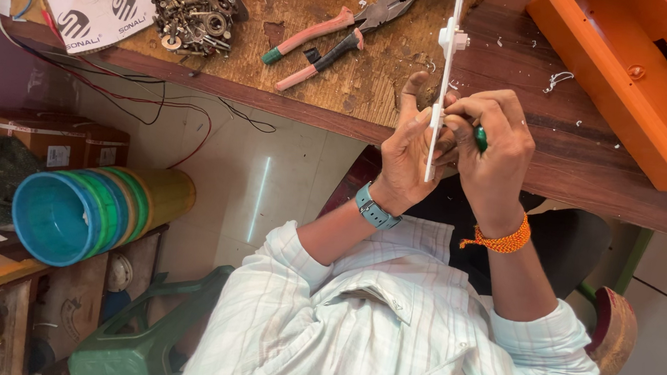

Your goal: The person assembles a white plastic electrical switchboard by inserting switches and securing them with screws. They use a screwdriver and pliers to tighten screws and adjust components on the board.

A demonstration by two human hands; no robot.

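At the surface (580, 166) edge, both hands are closed on a white plastic strip (443, 76) held upright: left hand (412, 150) bracing, right hand (489, 141) gripping a green-handled tool (480, 138) against it. Pliers (340, 33) lie unused nearby.

You have a brown wooden workbench (596, 168) in front of you. On it lie pink-handled pliers (340, 33), a pile of small metal parts (196, 7), a white printed bag (97, 14) and an orange plastic case (645, 79)

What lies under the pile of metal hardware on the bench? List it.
Under the metal hardware: a white printed plastic bag on the wooden bench. Whatever lies beneath the pile's centre is covered.
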